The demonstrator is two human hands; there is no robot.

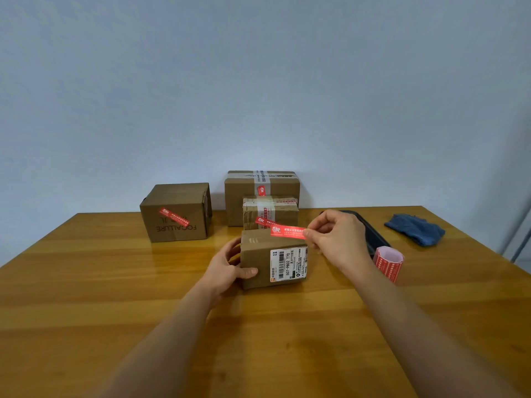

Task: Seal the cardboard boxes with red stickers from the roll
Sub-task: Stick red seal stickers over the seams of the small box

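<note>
A small cardboard box [258, 257] with a white shipping label on its front stands at the table's middle. My left hand [227, 267] grips its left side, thumb on the front face. My right hand [334, 235] pinches one end of a red sticker [287, 231], which hangs just above the box's top right edge. The roll of red stickers [388, 262] stands on the table to the right of that box. Behind are three more boxes, each bearing a red sticker: one at the left [176, 214], a tall one at the back [244, 193], a smaller one [287, 215] before it.
A black tray [376, 239] lies behind the roll, partly hidden by my right hand. A crumpled blue cloth [415, 228] lies at the far right. The wooden table [86, 282] ends at a pale wall behind the boxes.
</note>
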